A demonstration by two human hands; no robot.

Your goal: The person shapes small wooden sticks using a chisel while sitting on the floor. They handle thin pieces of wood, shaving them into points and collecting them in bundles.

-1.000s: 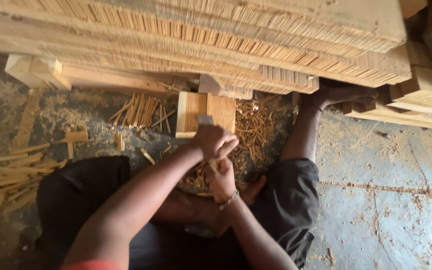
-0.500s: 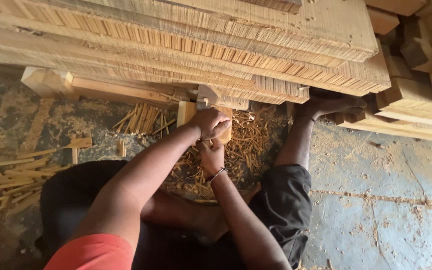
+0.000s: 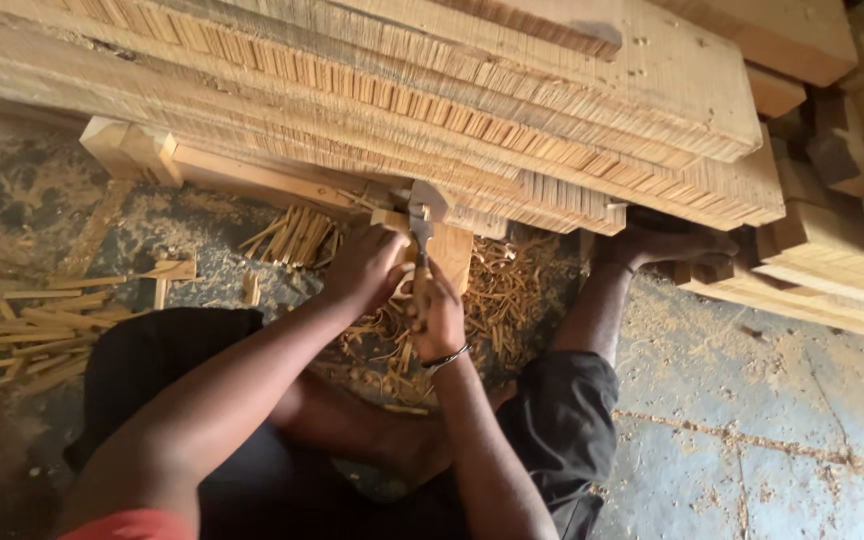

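I sit on the floor with a small wooden block (image 3: 452, 252) standing between my legs, just in front of a stack of planks. My right hand (image 3: 439, 315), with a dark band on its wrist, is closed around the handle of a metal-headed cutting tool (image 3: 420, 212). The tool's grey head rests at the top of the block. My left hand (image 3: 367, 265) is curled on the block's left top edge, right beside the blade. Thin wood splints and shavings (image 3: 497, 290) lie around the block.
A big stack of sawn planks (image 3: 512, 110) overhangs the far side. My bare foot (image 3: 667, 245) presses against its lower boards. Bundled thin sticks (image 3: 292, 235) lie behind my left hand, with more loose sticks (image 3: 32, 335) at the far left. The concrete floor (image 3: 752, 420) is dusty.
Both hands have stayed together at the block. The tool's metal head now shows above my hands at the block's top. The view has tilted slightly.
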